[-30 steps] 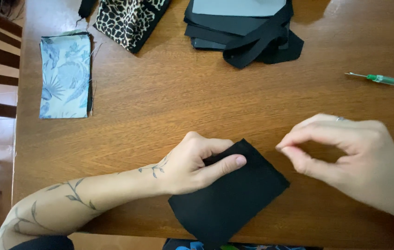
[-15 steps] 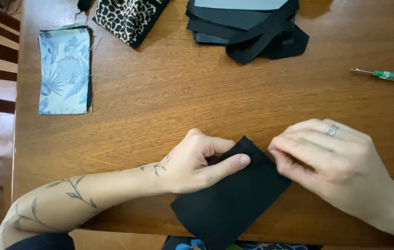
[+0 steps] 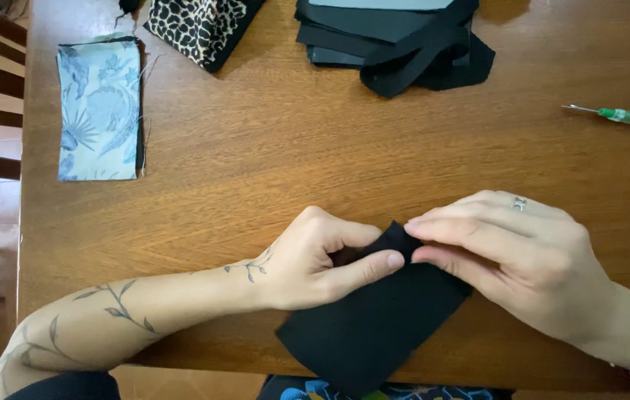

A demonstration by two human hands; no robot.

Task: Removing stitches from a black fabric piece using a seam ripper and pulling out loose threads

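The right hand (image 3: 522, 267) has closed right in on the black fabric piece (image 3: 374, 326) now, where a second ago it hung off to the side with its fingertips pinched together on nothing I can make out. Now those fingertips are pressed together on the cloth's top corner, thumb under, forefinger over, nipping the edge. The left hand (image 3: 322, 259) has barely budged: palm down on the left side of the cloth, forefinger stretched across it, and its thumb now curls in to pinch the same corner from the other side. So both hands meet at one point, tips almost touching, and the corner lifts a little off the wooden surface (image 3: 270, 148) while the rest lies flat near the front edge. To my eye that means the work has narrowed to that top corner. Farther back, untouched: the pale blue leaf-print piece (image 3: 98, 107) at left, the leopard-print piece (image 3: 200, 26), the stack of black fabric (image 3: 396, 41), and a green-handled tool (image 3: 622, 116) well off to the right.
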